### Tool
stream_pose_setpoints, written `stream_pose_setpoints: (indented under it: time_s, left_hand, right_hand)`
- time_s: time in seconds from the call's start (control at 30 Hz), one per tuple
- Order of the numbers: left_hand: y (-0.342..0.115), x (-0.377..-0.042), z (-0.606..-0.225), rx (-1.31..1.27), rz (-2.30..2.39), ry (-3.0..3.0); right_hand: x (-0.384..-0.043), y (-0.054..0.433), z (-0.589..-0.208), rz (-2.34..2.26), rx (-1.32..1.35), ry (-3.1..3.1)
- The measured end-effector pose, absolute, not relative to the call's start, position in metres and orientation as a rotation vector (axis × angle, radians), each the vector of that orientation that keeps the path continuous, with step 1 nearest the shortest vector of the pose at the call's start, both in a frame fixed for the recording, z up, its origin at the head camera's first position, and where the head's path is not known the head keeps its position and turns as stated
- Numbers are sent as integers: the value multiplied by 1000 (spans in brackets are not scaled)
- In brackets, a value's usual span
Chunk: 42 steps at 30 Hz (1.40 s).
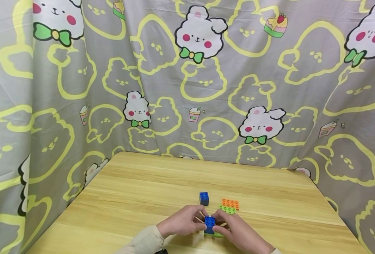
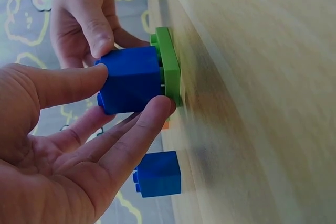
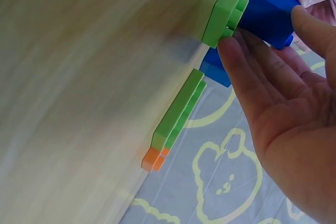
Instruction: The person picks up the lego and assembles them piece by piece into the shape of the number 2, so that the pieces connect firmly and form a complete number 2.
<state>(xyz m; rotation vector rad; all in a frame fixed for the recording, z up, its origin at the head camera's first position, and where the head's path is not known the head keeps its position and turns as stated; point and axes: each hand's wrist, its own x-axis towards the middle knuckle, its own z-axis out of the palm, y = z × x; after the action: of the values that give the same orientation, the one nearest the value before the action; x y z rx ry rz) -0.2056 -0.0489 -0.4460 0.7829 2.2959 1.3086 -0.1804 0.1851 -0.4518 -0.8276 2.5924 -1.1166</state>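
Both hands meet around a blue building block (image 1: 209, 225) near the front of the table. The block sits over one end of a flat green studded brick (image 2: 169, 66), whose studs show in a narrow gap between them in the left wrist view. My left hand (image 1: 183, 220) pinches the block from the left, thumb on its near side and a fingertip down by the green brick. From the right, my right hand (image 1: 238, 229) holds the same block, its thumb on the block and a fingertip touching the green brick (image 3: 223, 14).
A second blue block (image 1: 204, 198) stands just beyond the hands. Farther right, another flat green brick (image 1: 228, 210) lies beside an orange studded brick (image 1: 230, 203). A patterned curtain (image 1: 162, 81) hangs behind the wooden table (image 1: 143, 176).
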Motion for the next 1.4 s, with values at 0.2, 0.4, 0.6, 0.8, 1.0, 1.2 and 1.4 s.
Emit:
stream_pose_setpoints:
  time_s: [0.2,0.4,0.6,0.8,1.0,1.2,1.4]
  left_hand:
    - [-49,-206,-447,785,1311,2296]
    - [-49,-206,-445,772,1307,2293]
    - [-49,-206,-444,764,1299,2291]
    - [-48,-205,-444,761,1294,2301]
    - [-48,-204,-445,765,1292,2312]
    - [-48,-204,-445,772,1280,2320]
    - [-48,-205,-445,774,1284,2318]
  right_hand:
    - [-180,184,-451,-1114,-832,2592]
    - [-179,184,-450,-1113,-842,2595]
    - [-180,184,-450,-1109,-846,2593]
    - [-180,185,-450,-1106,-833,2591]
    - [-180,185,-452,-1104,-841,2594]
    - [-180,185,-452,-1112,-848,2594]
    - [-180,184,-452,-1119,-843,2590]
